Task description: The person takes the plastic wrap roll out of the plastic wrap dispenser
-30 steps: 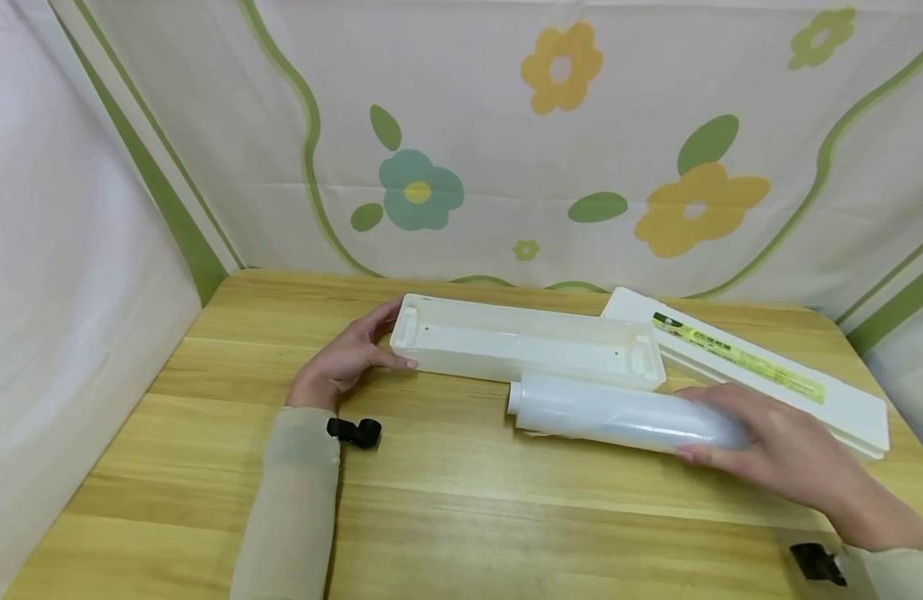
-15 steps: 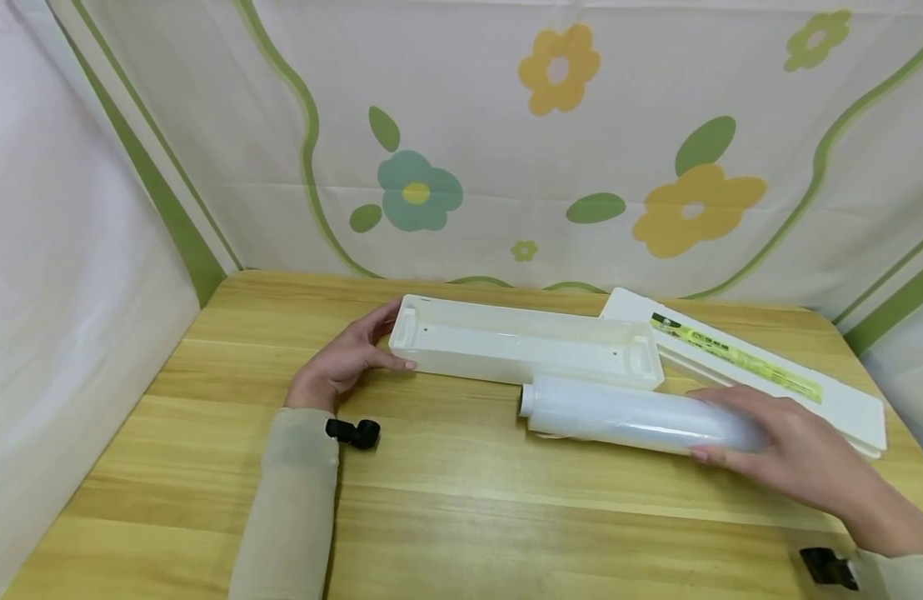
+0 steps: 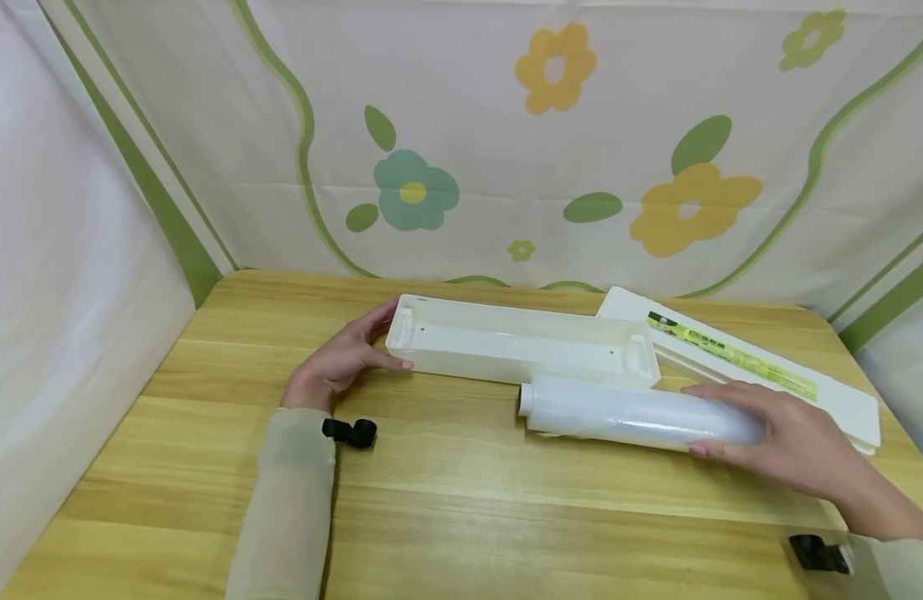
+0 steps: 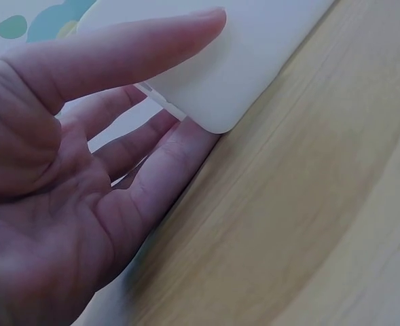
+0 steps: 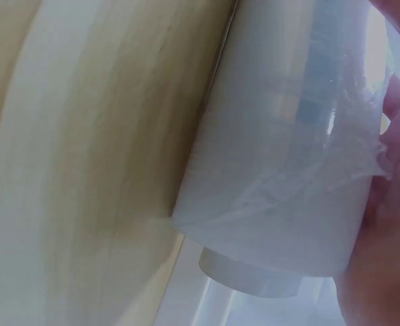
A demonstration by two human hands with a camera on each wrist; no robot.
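Head view: film roll [image 3: 634,415] unmoved since half-second ago, both hands likewise.

One printed label is seen, a yellow-green strip [image 3: 731,356] running along the white lid [image 3: 844,408] that lies at the far right of the wooden table [image 3: 446,500]. A small dark mark is carried at its left end and pale characters along its length, but these are too small and blurred to be read. No other text, number or brand can be made out.
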